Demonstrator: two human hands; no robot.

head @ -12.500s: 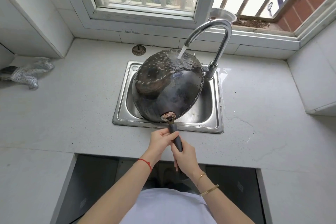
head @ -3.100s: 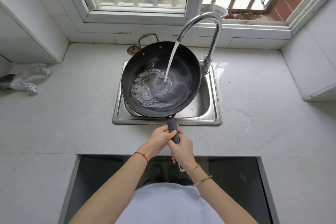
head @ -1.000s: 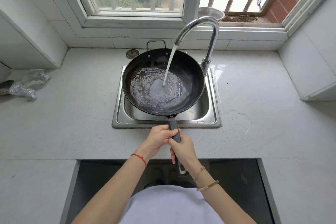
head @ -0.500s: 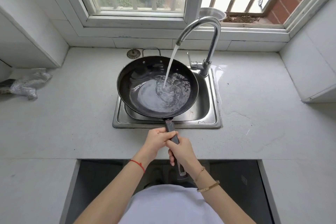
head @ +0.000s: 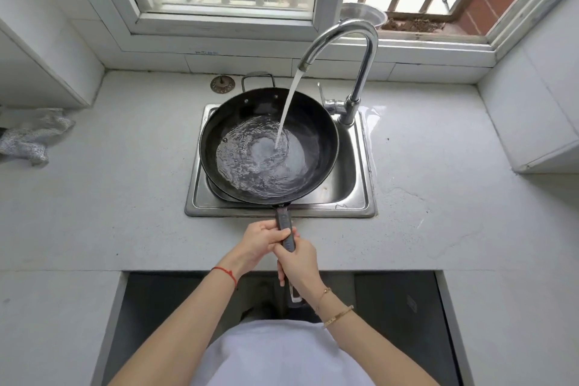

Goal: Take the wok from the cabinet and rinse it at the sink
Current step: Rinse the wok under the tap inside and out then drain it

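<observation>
A black wok sits open side up over the steel sink, with swirling water pooled in its bottom. The curved chrome faucet pours a stream into the wok's middle. The wok's long dark handle points toward me over the sink's front rim. My left hand grips the handle from the left, closer to the wok. My right hand grips it just behind, further down. A small loop handle sticks up at the wok's far rim.
A round sink strainer plug lies on the counter behind the sink. A crumpled silver-grey cloth lies at the far left. A metal bowl stands on the window sill. Below the counter edge is an open dark cabinet space.
Long ago the wok was bottom up under the stream; it now faces up. Over the last second the wok shifted slightly and more water has pooled and swirled in it. Both hands keep their grip.
</observation>
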